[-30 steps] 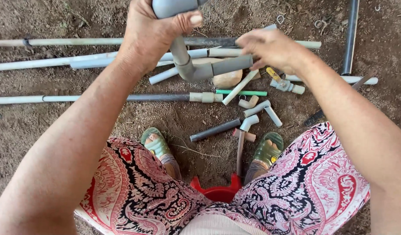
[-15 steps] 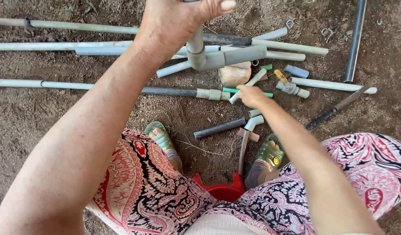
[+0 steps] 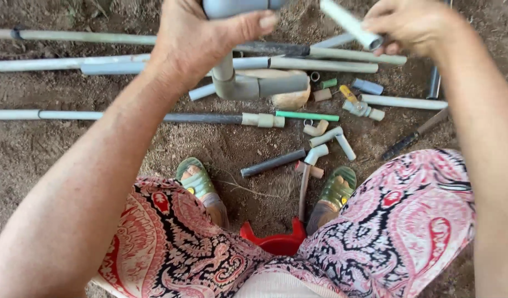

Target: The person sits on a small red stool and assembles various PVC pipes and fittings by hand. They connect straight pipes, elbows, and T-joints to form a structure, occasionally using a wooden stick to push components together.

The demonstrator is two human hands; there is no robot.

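left hand (image 3: 201, 41): fingers clamped on grey pipe assembly (image 3: 248, 83), held up over the dirt, elbow end pointing right
right hand (image 3: 416, 25): fingers pinched on short white pipe (image 3: 350, 23), up high, apart from elbow
risk: grit probably in the socket, so the pipe may bind or seat crooked
ground: loose fittings (image 3: 325, 132) underfoot, a drop gets lost among them

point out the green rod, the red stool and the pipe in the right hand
green rod (image 3: 307, 116), head view, mid-length
red stool (image 3: 273, 241), head view, front rim
white pipe (image 3: 350, 23), head view, middle of its bare length

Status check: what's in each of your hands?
Left hand grips grey pipe assembly. Right hand holds short white pipe. Apart, nothing between.
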